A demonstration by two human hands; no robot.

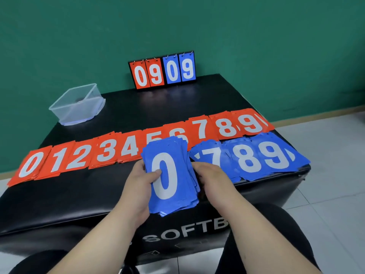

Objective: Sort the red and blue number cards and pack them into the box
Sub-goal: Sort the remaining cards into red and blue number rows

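The black padded block (98, 204) carries everything, and its edges look to me like the main hazard. The red row (106, 153), zero to nine, runs across the block's middle from its left edge to its far right corner. The cards overlap loosely, so a sweeping sleeve or forearm could scramble the order.

The loose blue cards (246, 157) showing 7, 8 and 9 sit at the block's near right corner, and the outermost one hangs past the edge. A nudge from the right arm reaching back for them could tip them to the floor.

The clear box (79, 113) waits at the block's far left corner, well apart from both hands. Any pile has to cross over the red row to get there, which I judge the likeliest moment for a spill.

The blue stack (167, 175), zero on top, is held tilted above the block's near edge, about midway along it. Its right side is ragged, with cards fanned out of line. If the grip slackens, they could slide off onto the person's lap.

The left hand (138, 178) clasps the stack's left side, with its thumb (156, 173) pressed on the white zero. The right hand (209, 175) curls round the fanned right edge. Both are closed on the stack, which lies directly between them.
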